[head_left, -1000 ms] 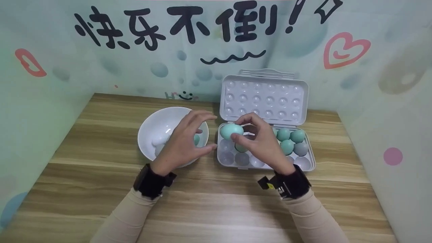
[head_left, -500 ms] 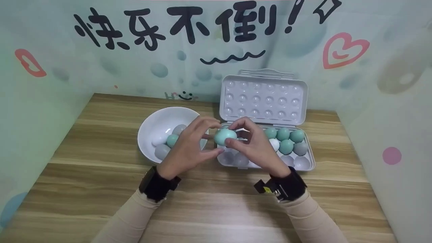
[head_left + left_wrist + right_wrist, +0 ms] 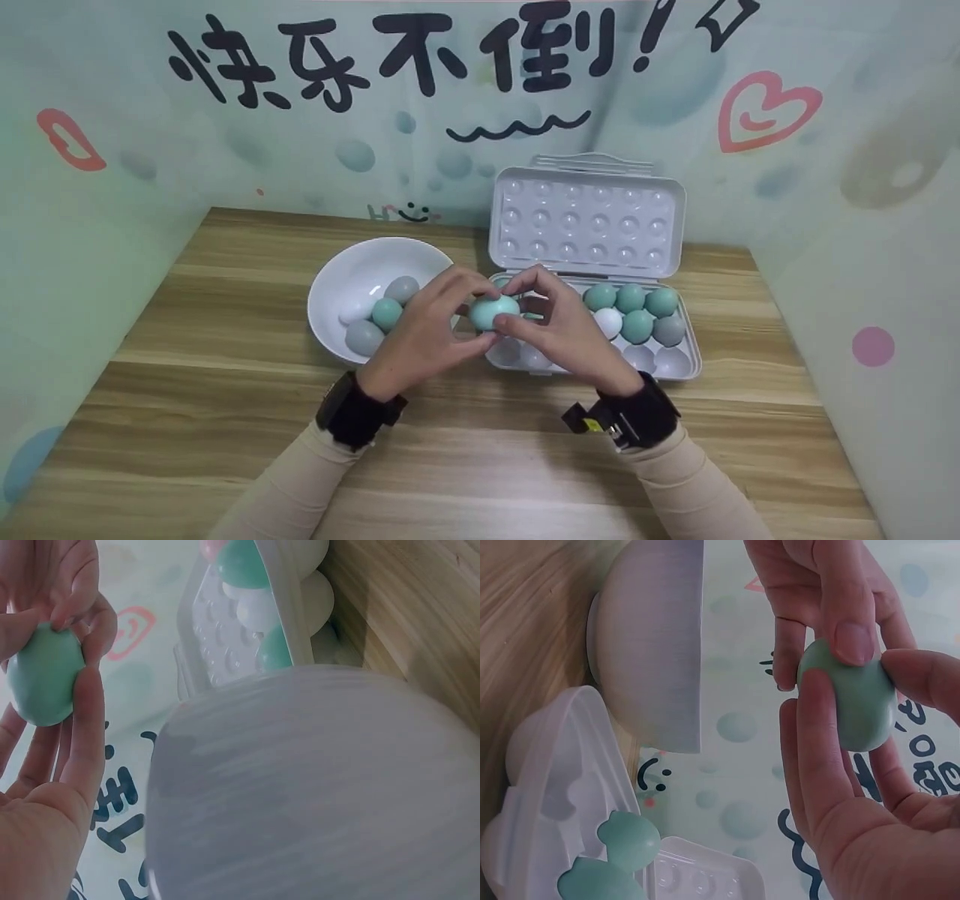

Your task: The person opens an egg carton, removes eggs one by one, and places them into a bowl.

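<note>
Between both hands, above the gap from bowl to egg box, is a light green egg (image 3: 493,310). My left hand (image 3: 426,328) holds its left end with thumb and fingertips, and my right hand (image 3: 571,330) pinches it from the right. The left wrist view shows the egg (image 3: 46,675) among the fingers of both hands. In the right wrist view my left thumb (image 3: 853,641) lies against one end of it. Below my right hand stands the open egg box (image 3: 696,369), partly filled with green, grey and white eggs and partly hidden.
The white bowl (image 3: 322,300) stands left, behind my left hand, with grey eggs (image 3: 364,339) and a green egg (image 3: 387,314) in it. Behind the box its lid (image 3: 585,229) stands upright. A printed cloth wall (image 3: 300,165) closes off the wooden table's back.
My right hand has brought the egg leftward and slightly nearer, out from over the box. My left hand has moved right from the bowl and its fingers have closed on the egg.
</note>
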Tool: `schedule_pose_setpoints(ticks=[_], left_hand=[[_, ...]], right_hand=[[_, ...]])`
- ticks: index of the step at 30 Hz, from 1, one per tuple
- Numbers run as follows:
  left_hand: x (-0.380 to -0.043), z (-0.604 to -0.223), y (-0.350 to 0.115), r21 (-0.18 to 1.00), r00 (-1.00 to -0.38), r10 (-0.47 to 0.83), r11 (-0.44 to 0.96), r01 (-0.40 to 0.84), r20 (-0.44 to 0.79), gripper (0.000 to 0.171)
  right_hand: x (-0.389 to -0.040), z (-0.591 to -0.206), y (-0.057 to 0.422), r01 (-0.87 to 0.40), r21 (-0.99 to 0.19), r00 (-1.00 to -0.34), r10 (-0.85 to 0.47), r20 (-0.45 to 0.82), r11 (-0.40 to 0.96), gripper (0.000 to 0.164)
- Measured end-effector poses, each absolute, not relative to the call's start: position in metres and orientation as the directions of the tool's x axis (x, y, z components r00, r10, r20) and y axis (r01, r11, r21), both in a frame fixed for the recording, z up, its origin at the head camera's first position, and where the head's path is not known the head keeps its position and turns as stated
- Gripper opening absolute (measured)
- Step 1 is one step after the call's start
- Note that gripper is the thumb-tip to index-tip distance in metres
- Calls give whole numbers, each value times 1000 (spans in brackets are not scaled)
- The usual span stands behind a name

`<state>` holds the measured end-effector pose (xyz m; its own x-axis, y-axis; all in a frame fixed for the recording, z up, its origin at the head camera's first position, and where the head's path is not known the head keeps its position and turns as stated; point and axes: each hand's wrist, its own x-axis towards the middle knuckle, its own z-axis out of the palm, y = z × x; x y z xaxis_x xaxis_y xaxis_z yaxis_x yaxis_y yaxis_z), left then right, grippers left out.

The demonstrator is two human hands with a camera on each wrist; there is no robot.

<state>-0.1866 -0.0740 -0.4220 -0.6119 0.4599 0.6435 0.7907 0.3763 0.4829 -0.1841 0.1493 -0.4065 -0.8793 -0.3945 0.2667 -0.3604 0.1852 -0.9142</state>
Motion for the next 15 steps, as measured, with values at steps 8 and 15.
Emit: schedule_pose_setpoints(ticks=[8, 15], left_hand=[[-189, -418, -78, 480, -614, 461, 385, 789, 640, 38], [-191, -408, -96, 510, -687, 443, 462, 726, 576, 37]], right_hand=[[-184, -404, 151, -348, -921, -877, -406, 255, 173, 29], [-187, -399, 157, -345, -923, -892, -367, 265, 172, 28]])
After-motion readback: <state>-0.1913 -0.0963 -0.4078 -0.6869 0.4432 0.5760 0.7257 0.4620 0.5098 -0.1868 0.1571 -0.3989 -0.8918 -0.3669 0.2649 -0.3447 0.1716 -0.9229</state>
